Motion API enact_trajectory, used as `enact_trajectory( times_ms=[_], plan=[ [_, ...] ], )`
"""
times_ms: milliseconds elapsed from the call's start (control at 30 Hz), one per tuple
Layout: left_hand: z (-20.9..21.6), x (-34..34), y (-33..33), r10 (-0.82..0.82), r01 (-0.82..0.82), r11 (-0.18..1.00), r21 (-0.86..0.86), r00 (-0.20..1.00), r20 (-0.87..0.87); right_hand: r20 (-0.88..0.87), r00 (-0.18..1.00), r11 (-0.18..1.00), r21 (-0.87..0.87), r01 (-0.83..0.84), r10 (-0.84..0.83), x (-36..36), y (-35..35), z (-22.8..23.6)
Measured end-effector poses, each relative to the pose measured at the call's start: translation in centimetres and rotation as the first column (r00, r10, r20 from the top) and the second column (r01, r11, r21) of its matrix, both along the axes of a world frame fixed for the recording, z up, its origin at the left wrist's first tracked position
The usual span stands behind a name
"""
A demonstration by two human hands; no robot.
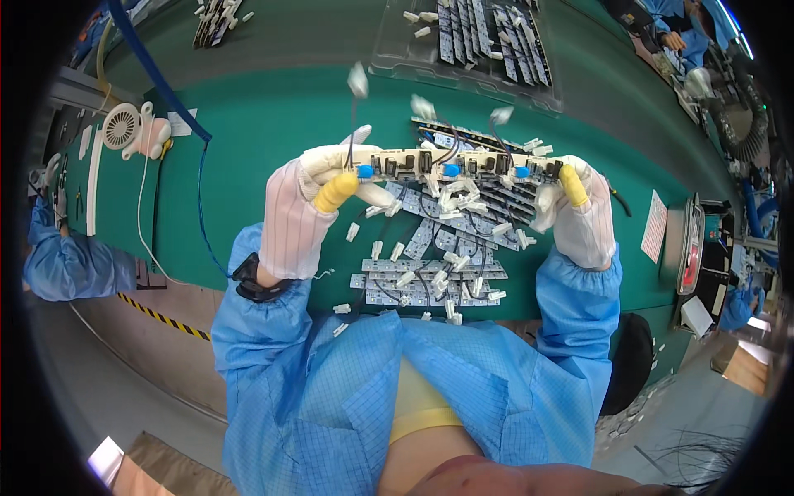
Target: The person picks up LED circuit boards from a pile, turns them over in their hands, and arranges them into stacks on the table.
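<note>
A long, narrow circuit board is held up level above the green mat, its blue, black and pale components showing. My left hand, in a white striped glove with yellow finger cots, is closed on its left end. The gloved right hand pinches the opposite end. Dark wires rise from the board to white plug connectors, one of them a blurred connector above the left end. Under and in front of the board lies a heap of similar board strips, with loose white connectors scattered over them.
A clear tray with more board strips stands at the far side. At the left are a small white-and-pink fan and a blue cord running to my left wristband. A yellow-and-black hand tool lies right. A co-worker's blue sleeve shows far left.
</note>
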State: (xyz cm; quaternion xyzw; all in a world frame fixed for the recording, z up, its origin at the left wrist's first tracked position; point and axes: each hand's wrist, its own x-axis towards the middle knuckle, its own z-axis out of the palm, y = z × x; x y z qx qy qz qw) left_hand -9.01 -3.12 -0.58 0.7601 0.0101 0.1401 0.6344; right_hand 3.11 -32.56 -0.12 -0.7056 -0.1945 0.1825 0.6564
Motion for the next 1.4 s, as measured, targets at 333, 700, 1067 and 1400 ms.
enact_trajectory(
  times_ms=[333,700,1067,1400],
  plan=[
    [0.1,2.2,0.1,0.183,-0.183,0.982,0.039,0.983,0.005,-0.071,0.997,0.978,0.204,0.032,-0.018,0.0,0.8,1.0],
    [-2.4,3.5,-0.2,0.235,-0.232,0.972,-0.038,0.963,0.132,-0.282,0.957,0.961,0.278,0.007,0.075,0.3,0.9,1.3],
    [-1.1,2.8,-1.2,-0.02,0.088,0.802,-0.591,0.992,0.121,-0.163,0.986,0.979,0.206,-0.009,0.043,0.7,1.3,-0.3],
    [-6.5,1.5,18.9,0.25,-0.228,0.963,0.145,0.955,-0.159,0.485,0.872,0.841,-0.444,0.309,-0.064,7.8,-2.8,-3.8]
  ],
)
